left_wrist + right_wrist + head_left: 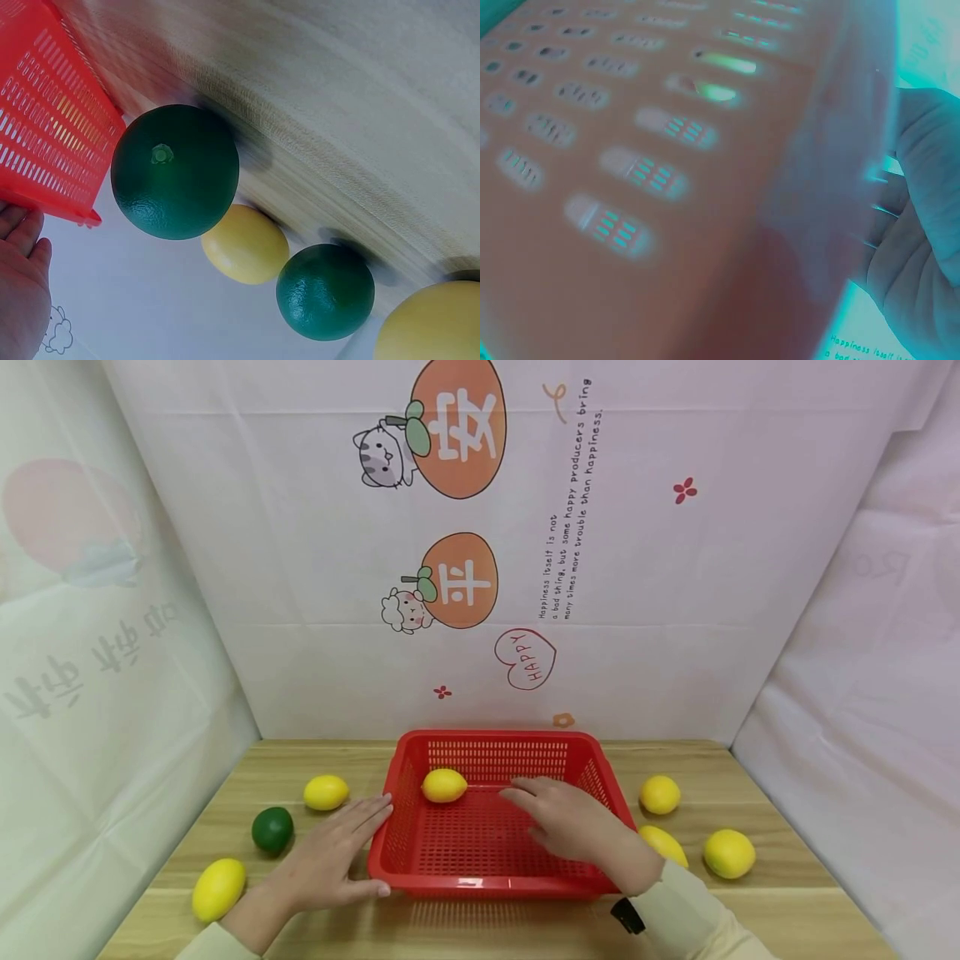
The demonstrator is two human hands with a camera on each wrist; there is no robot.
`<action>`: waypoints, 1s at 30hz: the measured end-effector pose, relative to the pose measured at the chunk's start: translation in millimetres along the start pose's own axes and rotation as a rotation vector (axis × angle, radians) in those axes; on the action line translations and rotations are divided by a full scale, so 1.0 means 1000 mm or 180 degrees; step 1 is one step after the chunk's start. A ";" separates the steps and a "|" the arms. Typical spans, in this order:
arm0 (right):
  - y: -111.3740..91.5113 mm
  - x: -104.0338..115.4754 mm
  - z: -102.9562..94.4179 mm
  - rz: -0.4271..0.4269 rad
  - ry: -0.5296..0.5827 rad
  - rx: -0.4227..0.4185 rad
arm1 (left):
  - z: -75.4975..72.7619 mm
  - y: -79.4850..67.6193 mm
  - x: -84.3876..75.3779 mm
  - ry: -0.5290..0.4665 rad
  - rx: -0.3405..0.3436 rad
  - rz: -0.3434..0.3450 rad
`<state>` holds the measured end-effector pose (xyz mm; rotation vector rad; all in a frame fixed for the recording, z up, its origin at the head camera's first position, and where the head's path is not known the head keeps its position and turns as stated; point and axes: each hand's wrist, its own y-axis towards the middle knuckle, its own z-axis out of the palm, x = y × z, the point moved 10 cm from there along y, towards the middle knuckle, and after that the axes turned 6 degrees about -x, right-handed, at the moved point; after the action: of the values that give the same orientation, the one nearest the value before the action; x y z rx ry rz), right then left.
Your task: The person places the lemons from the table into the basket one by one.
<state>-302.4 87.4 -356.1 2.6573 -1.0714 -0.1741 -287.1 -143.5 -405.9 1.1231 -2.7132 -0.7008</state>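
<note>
A red plastic basket (502,885) with slotted walls stands in the middle of the table. Inside it, toward the back left, lies a yellow lemon (444,786). My left hand (330,858) has its fingertips at the basket's left rim, thumb spread toward the near corner. Over the basket's right half, my right hand (573,827) reaches in past the near right corner, fingers pointing left and no fruit showing between fingers and thumb. The basket wall covers part of those fingers in the right wrist view. A green fruit (176,172) sits close to the basket in the left wrist view.
Left of the basket are two lemons (326,792) and another green fruit (273,830). On the right lie three more yellow fruits (729,853), one partly behind my right forearm. White printed cloth (637,610) encloses the wooden table (450,935) at the back and sides.
</note>
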 end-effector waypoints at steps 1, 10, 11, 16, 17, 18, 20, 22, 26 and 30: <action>-0.001 -0.001 -0.001 0.0011 -0.0004 -0.0007 | 0.000 0.000 0.000 -0.0001 0.0001 -0.0001; -0.009 -0.007 -0.009 0.0001 -0.0045 -0.0091 | 0.000 0.001 0.000 0.0001 0.0034 -0.0045; -0.010 -0.008 -0.010 -0.0004 -0.0047 -0.0103 | 0.000 0.000 0.000 -0.0002 0.0036 -0.0047; -0.014 -0.011 -0.016 -0.0011 -0.0034 -0.0187 | -0.001 0.000 0.000 0.0008 0.0015 -0.0028; -0.015 -0.012 -0.017 0.0003 -0.0021 -0.0204 | -0.001 0.000 0.000 0.0016 0.0006 -0.0020; -0.016 -0.014 -0.018 0.0024 -0.0014 -0.0212 | -0.001 0.001 -0.001 0.0020 -0.0005 -0.0013; -0.018 -0.017 -0.019 0.0062 -0.0008 -0.0215 | -0.002 0.000 -0.001 0.0025 -0.0029 0.0002; -0.020 -0.020 -0.020 0.0088 -0.0023 -0.0221 | -0.002 0.000 -0.001 0.0033 -0.0049 0.0022; -0.025 -0.024 -0.025 0.0073 -0.0078 -0.0283 | -0.002 0.000 -0.001 0.0024 -0.0048 0.0026; -0.029 -0.027 -0.030 0.0072 -0.0091 -0.0363 | -0.001 0.000 0.000 0.0018 -0.0025 -0.0002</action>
<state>-296.5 132.8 -335.5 2.5476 -1.0668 -0.2617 -286.5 -143.7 -404.8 1.1227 -2.7031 -0.7068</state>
